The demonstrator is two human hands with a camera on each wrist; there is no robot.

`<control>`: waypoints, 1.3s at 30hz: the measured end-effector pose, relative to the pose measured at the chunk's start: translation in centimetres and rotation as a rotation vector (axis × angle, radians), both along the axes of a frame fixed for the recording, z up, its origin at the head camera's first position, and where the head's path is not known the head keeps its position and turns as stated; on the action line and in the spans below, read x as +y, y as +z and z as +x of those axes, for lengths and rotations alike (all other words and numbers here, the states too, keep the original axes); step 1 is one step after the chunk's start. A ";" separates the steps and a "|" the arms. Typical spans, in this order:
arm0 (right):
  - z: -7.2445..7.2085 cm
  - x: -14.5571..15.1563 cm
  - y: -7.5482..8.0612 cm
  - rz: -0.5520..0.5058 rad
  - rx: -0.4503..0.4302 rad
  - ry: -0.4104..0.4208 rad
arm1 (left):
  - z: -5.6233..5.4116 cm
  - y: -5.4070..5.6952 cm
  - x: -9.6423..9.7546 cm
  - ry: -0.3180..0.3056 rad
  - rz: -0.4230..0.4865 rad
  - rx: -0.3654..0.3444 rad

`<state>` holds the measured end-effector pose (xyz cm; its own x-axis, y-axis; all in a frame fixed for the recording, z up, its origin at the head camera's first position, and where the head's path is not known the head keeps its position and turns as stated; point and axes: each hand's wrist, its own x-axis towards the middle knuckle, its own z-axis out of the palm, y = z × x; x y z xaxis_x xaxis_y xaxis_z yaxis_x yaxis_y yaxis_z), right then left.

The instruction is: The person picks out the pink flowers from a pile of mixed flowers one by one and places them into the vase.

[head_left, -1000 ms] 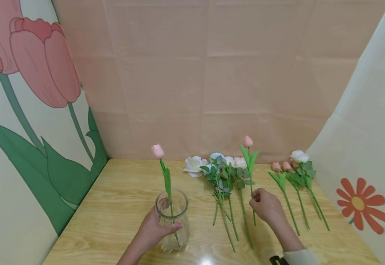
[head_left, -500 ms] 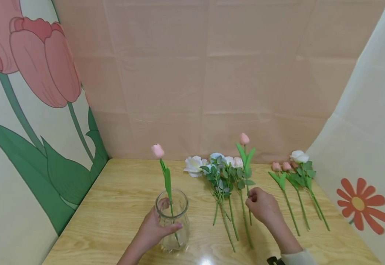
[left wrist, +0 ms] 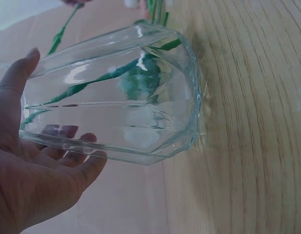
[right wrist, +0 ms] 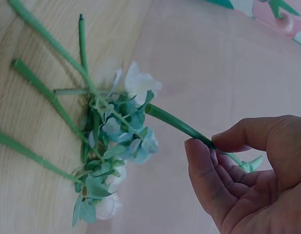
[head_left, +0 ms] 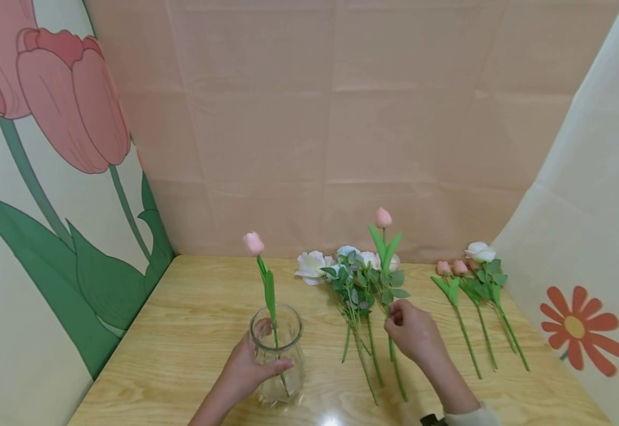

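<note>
My left hand (head_left: 248, 367) grips a clear glass vase (head_left: 295, 373) standing on the table, thumb on the near side and fingers round the far side. One pink tulip (head_left: 253, 243) leans in the vase; its green stem (left wrist: 106, 75) shows through the glass in the left wrist view. My right hand (head_left: 415, 331) pinches another tulip (head_left: 383, 218) by its stem (right wrist: 177, 126) between thumb and fingers, blossom up and stem end free in the air. That tulip is above the pile of mixed flowers (head_left: 359, 278), to the right of the vase.
More pink tulips (head_left: 451, 268) and a white rose (head_left: 480, 252) lie at the right of the wooden table (head_left: 197, 313). A plain pinkish backdrop (head_left: 266, 130) rises behind the table, with printed flower panels on both sides.
My right hand has moved left with the tulip, which now stands over the mixed flowers and slightly higher. My left hand and the vase have stayed in place.
</note>
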<state>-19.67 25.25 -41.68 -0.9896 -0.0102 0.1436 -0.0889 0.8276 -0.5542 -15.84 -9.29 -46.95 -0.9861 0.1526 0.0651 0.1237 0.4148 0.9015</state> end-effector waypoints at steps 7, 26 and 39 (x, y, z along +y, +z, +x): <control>0.4 -0.8 0.4 -0.005 0.013 0.005 | 0.1 0.0 0.0 0.000 0.000 0.000; 0.9 -2.3 1.0 -0.022 0.011 0.020 | 0.1 0.2 0.0 -0.001 -0.014 0.000; 1.1 -2.9 1.5 -0.032 0.025 0.024 | 0.1 0.1 0.0 -0.003 -0.005 0.003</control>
<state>-18.55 22.31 -40.22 -0.9852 -0.0290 0.1687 -0.1227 0.8070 -0.5777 -15.78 -9.31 -46.83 -0.9856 0.1556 0.0668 0.1271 0.4193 0.8989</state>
